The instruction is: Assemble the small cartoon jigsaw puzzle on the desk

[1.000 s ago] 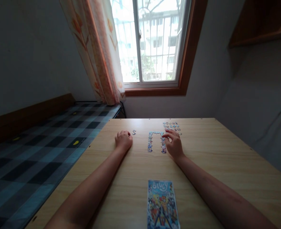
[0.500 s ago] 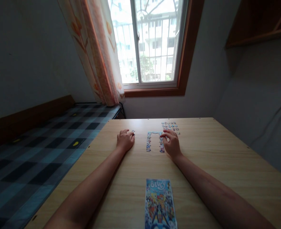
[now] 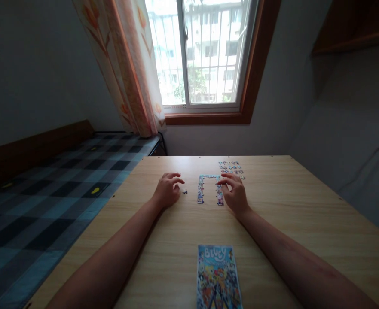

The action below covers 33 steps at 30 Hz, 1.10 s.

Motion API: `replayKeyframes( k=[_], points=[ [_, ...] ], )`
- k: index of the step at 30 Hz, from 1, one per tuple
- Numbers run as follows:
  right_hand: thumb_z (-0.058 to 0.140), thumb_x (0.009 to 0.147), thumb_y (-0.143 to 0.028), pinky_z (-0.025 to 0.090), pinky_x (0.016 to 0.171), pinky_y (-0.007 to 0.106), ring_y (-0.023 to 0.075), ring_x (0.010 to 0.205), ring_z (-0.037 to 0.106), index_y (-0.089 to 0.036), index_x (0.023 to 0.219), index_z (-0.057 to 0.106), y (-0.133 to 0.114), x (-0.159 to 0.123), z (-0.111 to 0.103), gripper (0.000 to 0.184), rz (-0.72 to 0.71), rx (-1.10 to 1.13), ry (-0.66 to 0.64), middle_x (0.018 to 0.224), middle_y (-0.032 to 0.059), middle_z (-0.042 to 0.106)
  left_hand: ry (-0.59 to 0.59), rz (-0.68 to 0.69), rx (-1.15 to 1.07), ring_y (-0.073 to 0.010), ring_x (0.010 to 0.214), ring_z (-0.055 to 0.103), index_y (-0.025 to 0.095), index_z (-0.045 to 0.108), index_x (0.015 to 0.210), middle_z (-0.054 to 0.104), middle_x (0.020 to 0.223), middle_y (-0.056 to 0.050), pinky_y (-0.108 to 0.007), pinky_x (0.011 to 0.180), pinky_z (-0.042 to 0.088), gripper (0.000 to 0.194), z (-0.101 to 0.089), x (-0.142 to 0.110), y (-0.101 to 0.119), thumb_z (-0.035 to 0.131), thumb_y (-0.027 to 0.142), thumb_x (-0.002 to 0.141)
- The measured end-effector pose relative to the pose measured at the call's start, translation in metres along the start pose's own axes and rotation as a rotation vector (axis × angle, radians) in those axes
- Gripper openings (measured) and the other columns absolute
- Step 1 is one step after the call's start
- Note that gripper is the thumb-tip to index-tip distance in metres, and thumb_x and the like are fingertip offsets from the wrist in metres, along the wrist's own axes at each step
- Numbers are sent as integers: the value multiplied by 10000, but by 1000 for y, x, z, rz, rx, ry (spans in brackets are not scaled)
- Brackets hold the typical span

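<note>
My left hand (image 3: pixel 168 189) rests on the table with its fingers apart, holding nothing. Just right of its thumb lies a loose jigsaw piece (image 3: pixel 184 192). Several joined jigsaw pieces form a partial puzzle border (image 3: pixel 200 189), with a top row and two sides, its bottom side open. My right hand (image 3: pixel 236 194) is at the border's right side, fingers loosely curved and parted, their tips over or touching its upper right part. Beyond that hand, loose jigsaw pieces (image 3: pixel 230 166) lie in rows, the nearest partly hidden by the fingers.
A colourful printed picture sheet (image 3: pixel 219 274) marked "Bluey" lies near me on the wooden table (image 3: pixel 170 253). Left of the table is a bed with a checked cover (image 3: pixel 63 184). A window (image 3: pixel 213 56) and a flowered curtain (image 3: pixel 125 64) are behind the table.
The loose piece by my left hand has come nearer to me and slightly right, and that hand's fingers have lifted off it. My right hand stays by the border. The view has tilted slightly.
</note>
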State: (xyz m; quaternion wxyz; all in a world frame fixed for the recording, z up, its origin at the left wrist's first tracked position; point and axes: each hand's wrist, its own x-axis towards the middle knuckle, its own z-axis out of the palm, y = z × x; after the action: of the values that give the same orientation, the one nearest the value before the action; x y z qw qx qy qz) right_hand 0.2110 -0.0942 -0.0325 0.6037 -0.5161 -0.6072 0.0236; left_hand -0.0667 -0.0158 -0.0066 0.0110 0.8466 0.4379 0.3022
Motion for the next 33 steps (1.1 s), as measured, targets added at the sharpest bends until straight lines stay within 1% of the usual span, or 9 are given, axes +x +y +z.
replayKeyframes(
  k=[2, 5, 12, 16, 21, 23, 26, 29, 33],
  points=[
    [570, 820, -167, 434, 1080, 515, 276, 1132, 615, -253, 741, 743, 0, 0, -1, 208, -4, 1, -5, 1062, 78, 731, -75, 49, 13, -247, 1126, 607, 261, 797, 893, 735, 1141, -42, -447, 1076, 459, 261, -2, 1, 2, 590, 140, 791],
    [569, 826, -171, 440, 1077, 511, 274, 1128, 618, -251, 742, 743, 0, 0, -1, 209, -5, 11, -12, 1063, 79, 729, -173, 141, 38, -245, 1071, 621, 267, 799, 887, 747, 1105, -34, -435, 1040, 471, 249, -4, 2, 6, 597, 158, 790],
    [576, 814, -158, 437, 1075, 524, 281, 1130, 616, -251, 743, 744, 0, -1, -3, 205, 23, 26, -27, 1071, 78, 729, -254, 188, -10, -241, 1093, 616, 304, 803, 936, 732, 1136, -33, -440, 1059, 461, 230, -9, 4, 15, 640, 199, 812],
    [577, 824, -166, 440, 1073, 523, 281, 1130, 617, -249, 749, 747, 1, -1, -4, 203, 29, 34, -38, 1083, 82, 725, -243, 179, -21, -232, 1105, 610, 332, 807, 886, 728, 1158, -5, -445, 1053, 477, 333, -8, 3, 15, 606, 89, 780],
    [578, 834, -175, 439, 1080, 518, 279, 1134, 617, -252, 748, 745, 1, -1, -5, 203, 20, 42, -41, 1081, 80, 724, -76, 107, -17, -224, 1085, 618, 281, 794, 988, 737, 1132, -28, -429, 1028, 499, 445, -6, 2, 13, 555, 16, 723],
    [576, 836, -180, 442, 1076, 520, 280, 1130, 619, -252, 748, 745, 0, -1, -5, 203, 19, 43, -39, 1079, 81, 725, -34, 64, 27, -241, 1096, 614, 257, 789, 971, 742, 1101, -45, -449, 1036, 483, 356, -8, 2, 14, 563, 69, 770],
    [573, 835, -183, 444, 1077, 521, 280, 1130, 619, -253, 744, 742, 0, -1, -4, 204, 21, 45, -37, 1073, 79, 727, -63, 66, 101, -263, 1080, 606, 247, 779, 919, 746, 1073, -57, -474, 1029, 456, 187, -11, 1, 17, 603, 238, 857],
    [573, 832, -180, 445, 1081, 522, 279, 1140, 616, -256, 746, 741, -1, -1, -3, 204, 21, 45, -43, 1071, 75, 727, -162, 89, 175, -274, 1037, 602, 252, 771, 855, 746, 1029, -61, -479, 1003, 438, 189, -13, 2, 20, 636, 383, 871],
    [571, 833, -177, 450, 1072, 523, 281, 1131, 619, -254, 740, 743, -1, -1, -3, 210, 22, 48, -37, 1066, 79, 729, -229, 119, 199, -273, 1004, 598, 261, 773, 810, 740, 976, -61, -456, 971, 435, 203, -13, 3, 21, 646, 408, 869]
  ],
)
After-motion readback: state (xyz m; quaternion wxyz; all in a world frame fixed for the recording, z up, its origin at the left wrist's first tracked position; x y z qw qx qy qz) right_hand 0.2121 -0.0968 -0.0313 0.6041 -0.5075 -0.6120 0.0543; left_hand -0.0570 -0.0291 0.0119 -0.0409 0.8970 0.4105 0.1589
